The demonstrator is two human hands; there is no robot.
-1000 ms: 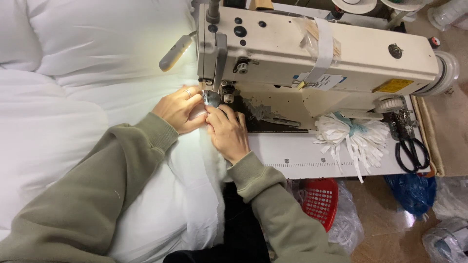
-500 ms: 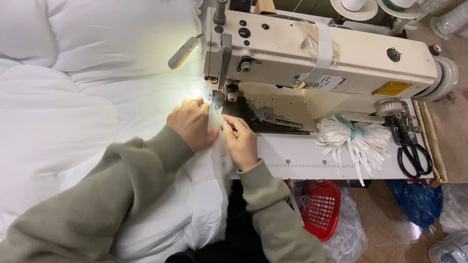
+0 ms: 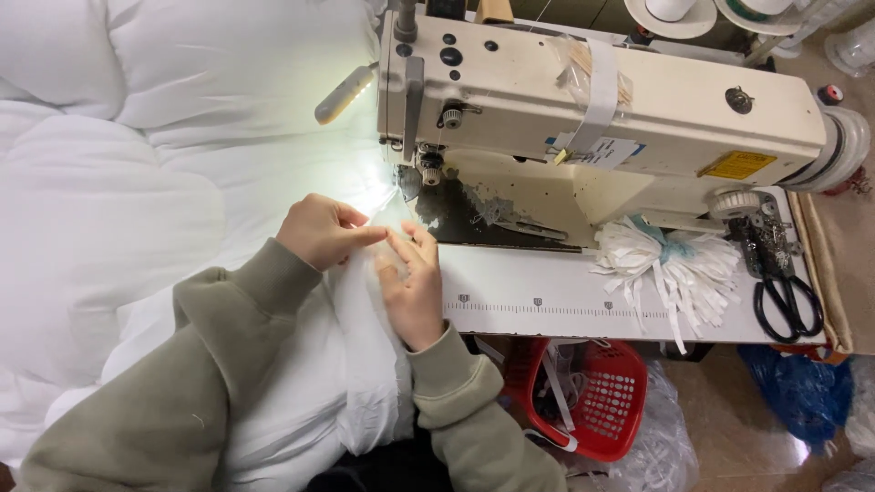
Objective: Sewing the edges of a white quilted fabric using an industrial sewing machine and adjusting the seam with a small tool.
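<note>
A white work table (image 3: 547,314) with a printed ruler strip runs across the middle; at its three o'clock end lie black scissors (image 3: 788,305); a small lamp (image 3: 344,93) glows at eleven o'clock; below, at five o'clock, a red perforated basket (image 3: 602,401) sits on a tan floor (image 3: 729,428); a blue bag (image 3: 802,392) lies beside it.

Quilt (image 3: 137,182) left of sewing machine (image 3: 592,118); scissors (image 3: 788,296) right, basket (image 3: 583,396) below.

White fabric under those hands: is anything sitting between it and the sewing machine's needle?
Nothing visible. The left hand and right hand pinch the white fabric just short of the needle, with only bare machine bed between.
</note>
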